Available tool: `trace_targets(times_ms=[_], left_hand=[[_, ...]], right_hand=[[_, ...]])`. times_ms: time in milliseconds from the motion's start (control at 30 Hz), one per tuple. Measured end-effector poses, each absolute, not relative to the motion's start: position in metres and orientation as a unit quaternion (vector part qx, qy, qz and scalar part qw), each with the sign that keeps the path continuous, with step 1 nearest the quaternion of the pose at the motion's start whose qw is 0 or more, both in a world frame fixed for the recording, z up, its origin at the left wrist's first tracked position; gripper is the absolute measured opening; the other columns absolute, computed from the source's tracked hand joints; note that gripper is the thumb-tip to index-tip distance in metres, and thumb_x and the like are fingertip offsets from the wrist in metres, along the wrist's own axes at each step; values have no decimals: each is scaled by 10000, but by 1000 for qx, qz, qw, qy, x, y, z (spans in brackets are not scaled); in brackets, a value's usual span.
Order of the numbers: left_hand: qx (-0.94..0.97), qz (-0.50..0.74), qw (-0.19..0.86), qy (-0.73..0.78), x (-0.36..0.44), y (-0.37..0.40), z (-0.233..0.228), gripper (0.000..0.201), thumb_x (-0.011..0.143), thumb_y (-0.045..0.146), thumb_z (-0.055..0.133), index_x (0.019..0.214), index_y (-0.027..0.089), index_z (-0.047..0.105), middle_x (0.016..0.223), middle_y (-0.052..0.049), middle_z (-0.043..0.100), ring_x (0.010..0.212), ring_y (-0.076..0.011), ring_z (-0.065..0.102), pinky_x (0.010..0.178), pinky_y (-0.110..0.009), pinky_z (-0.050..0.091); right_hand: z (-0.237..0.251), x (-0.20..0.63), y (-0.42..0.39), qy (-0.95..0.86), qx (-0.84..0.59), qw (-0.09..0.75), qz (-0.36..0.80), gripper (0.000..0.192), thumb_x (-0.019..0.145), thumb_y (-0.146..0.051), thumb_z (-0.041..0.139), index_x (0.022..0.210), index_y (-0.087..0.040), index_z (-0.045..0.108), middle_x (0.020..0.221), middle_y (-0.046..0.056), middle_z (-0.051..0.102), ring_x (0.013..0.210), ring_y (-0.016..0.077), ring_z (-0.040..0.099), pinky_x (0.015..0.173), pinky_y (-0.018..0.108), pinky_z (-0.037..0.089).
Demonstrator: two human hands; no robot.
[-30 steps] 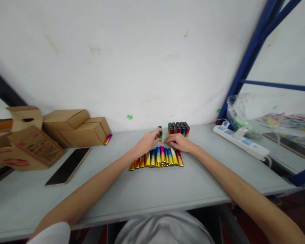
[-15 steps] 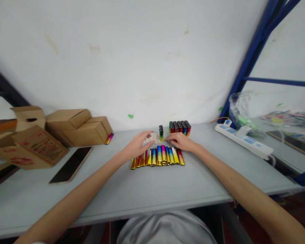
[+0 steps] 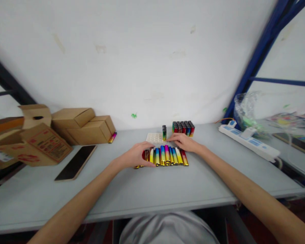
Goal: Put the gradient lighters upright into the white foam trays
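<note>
A row of shiny metallic lighters (image 3: 165,156), coloured in gold, blue, pink and red, lies side by side on the table. My left hand (image 3: 137,155) is over the left end of that row, its thumb and fingers apart around the nearest lighters and gripping none that I can see. Behind the row lies a white tray with round holes (image 3: 152,137). A few black-topped lighters (image 3: 164,133) stand upright at its right side. My right hand (image 3: 184,141) rests beside them, fingers stretched out, fingertips near or touching their base. A block of upright lighters (image 3: 183,128) stands just behind it.
Cardboard boxes (image 3: 78,127) and an opened carton (image 3: 40,145) stand at the left, with a dark phone (image 3: 76,162) before them. One lighter (image 3: 113,137) lies by the boxes. A white power strip (image 3: 249,142) and a clear plastic bag (image 3: 247,112) are at the right.
My left hand has come back from the white tray to the left end of the lighter row, uncovering the tray. My right hand has stayed by the standing lighters. The view has shifted slightly.
</note>
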State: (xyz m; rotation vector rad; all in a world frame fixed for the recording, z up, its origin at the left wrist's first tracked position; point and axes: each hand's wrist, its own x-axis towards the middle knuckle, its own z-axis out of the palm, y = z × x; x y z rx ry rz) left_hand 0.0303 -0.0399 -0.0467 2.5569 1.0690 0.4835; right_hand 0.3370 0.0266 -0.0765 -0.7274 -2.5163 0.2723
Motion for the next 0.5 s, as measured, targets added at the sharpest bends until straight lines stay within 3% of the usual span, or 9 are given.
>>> trace_targets(times_ms=[100, 200, 267, 400, 500], left_hand=[[877, 231, 180, 381, 27, -40, -42, 766, 643, 573, 881, 1284, 213, 664, 1320, -141, 667, 1221, -335, 626, 1110, -488, 456], [820, 332, 285, 369, 28, -42, -41, 756, 742, 452, 846, 1403, 227, 558, 1372, -141, 621, 1198, -280, 652, 1101, -463, 482], [758, 387, 373, 369, 32, -43, -43, 716, 802, 386, 799, 1429, 218, 496, 1294, -134, 651, 1102, -239, 696, 1032, -432, 536], [667, 468, 443, 374, 45, -40, -45, 554, 798, 354, 798, 1271, 205, 553, 1186, -102, 689, 1029, -215, 709, 942, -377, 572], [646, 464, 489, 358, 55, -35, -42, 712, 803, 372, 795, 1406, 229, 444, 1081, -87, 705, 864, -191, 718, 758, -327, 591]], right_hand=[[-76, 336, 26, -926, -266, 251, 98, 456, 918, 8, 469, 1248, -171, 729, 1087, 107, 710, 956, 194, 680, 922, 377, 558], [-76, 336, 26, -925, -268, 250, 99, 449, 920, 2, 477, 1245, -175, 731, 1081, 105, 712, 945, 195, 679, 911, 370, 558], [-76, 336, 26, -926, -267, 248, 97, 435, 925, -6, 481, 1241, -166, 732, 1080, 110, 712, 944, 199, 679, 907, 367, 556], [-79, 336, 28, -927, -268, 246, 92, 400, 945, -39, 496, 1239, -172, 731, 1070, 106, 710, 934, 197, 675, 899, 360, 552], [-81, 337, 30, -925, -274, 245, 92, 370, 967, -72, 502, 1241, -176, 728, 1062, 102, 703, 940, 196, 672, 896, 349, 548]])
